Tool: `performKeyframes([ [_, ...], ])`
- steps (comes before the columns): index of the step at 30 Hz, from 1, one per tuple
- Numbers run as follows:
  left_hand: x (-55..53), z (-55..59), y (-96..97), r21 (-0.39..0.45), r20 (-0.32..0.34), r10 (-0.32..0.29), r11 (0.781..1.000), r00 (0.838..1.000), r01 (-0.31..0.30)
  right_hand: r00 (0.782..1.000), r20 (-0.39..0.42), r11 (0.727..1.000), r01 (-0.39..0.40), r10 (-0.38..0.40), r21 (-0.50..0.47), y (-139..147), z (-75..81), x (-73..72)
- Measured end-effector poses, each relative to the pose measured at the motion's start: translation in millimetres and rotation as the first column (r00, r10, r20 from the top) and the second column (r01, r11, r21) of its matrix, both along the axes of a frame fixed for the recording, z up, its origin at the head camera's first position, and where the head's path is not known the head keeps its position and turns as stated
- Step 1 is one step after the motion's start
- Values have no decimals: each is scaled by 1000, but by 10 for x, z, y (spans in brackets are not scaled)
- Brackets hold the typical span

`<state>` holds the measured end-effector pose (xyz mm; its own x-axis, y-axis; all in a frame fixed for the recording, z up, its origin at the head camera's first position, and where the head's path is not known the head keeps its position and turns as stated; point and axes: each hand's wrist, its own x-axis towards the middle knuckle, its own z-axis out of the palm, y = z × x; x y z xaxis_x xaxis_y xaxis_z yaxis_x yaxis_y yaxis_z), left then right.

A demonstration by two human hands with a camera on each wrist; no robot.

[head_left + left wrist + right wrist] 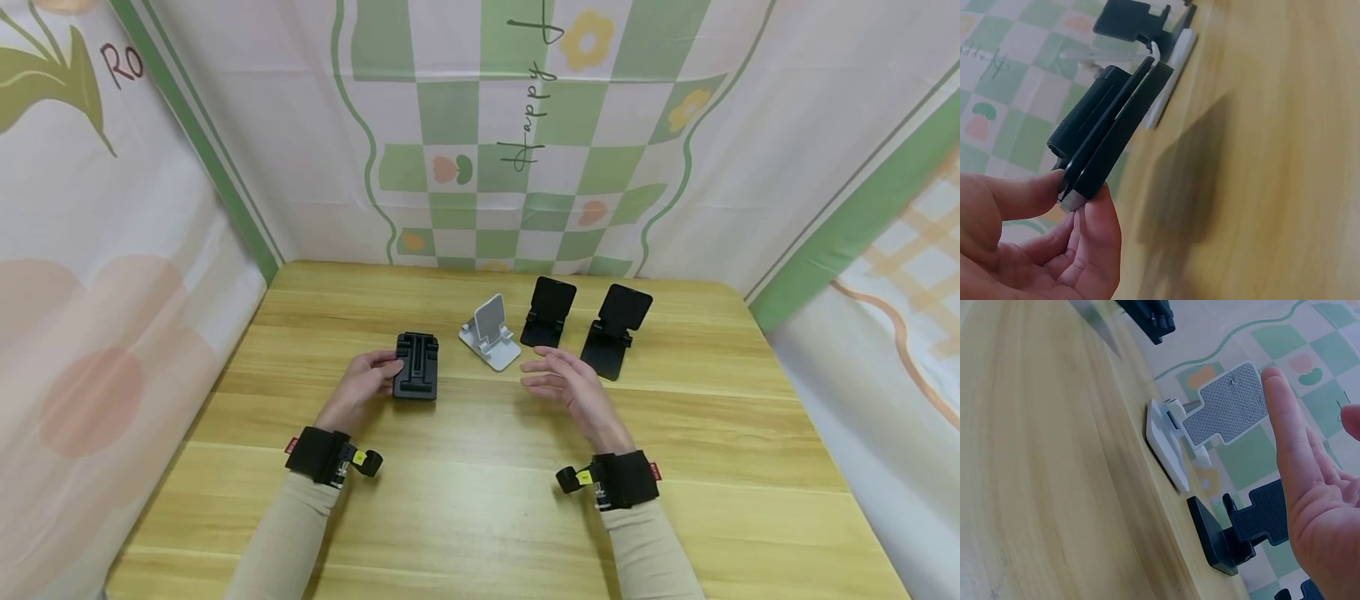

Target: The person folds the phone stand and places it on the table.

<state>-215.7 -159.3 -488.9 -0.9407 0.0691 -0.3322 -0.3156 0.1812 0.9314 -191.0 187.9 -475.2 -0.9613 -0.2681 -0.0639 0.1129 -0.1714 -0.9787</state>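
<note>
My left hand (pixel 365 380) pinches a folded black phone stand (pixel 416 367) by its left edge, thumb on top and fingers beneath. In the left wrist view this folded stand (pixel 1107 128) is held above the table, casting a shadow on the wood. My right hand (pixel 567 385) hovers with fingers extended, holding nothing, in front of the unfolded stands. A white phone stand (pixel 491 332) stands unfolded between the hands, its grey padded plate tilted up. Behind the right hand are two unfolded black phone stands, a middle one (pixel 550 310) and a right one (pixel 617 329).
The wooden table (pixel 465 517) reaches back to a hanging cloth (pixel 300 167) with a green checked print. More printed cloth hangs on the left and right sides. Each wrist wears a black strap with a small camera.
</note>
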Motion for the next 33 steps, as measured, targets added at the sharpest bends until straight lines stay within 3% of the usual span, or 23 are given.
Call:
performKeyframes([
  [22,-64,-112,38,-119,10,47,992,999,-46,1000,-4,1000,14,-14,-8,11,-5,50],
  [31,-87,-115,27,-311,-81,30,949,996,-54,1000,-15,1000,12,-12,-13,-4,-36,52],
  [33,-94,-130,23,-379,-126,16,923,992,-64,1000,-18,1000,11,-11,-18,-10,-39,54],
])
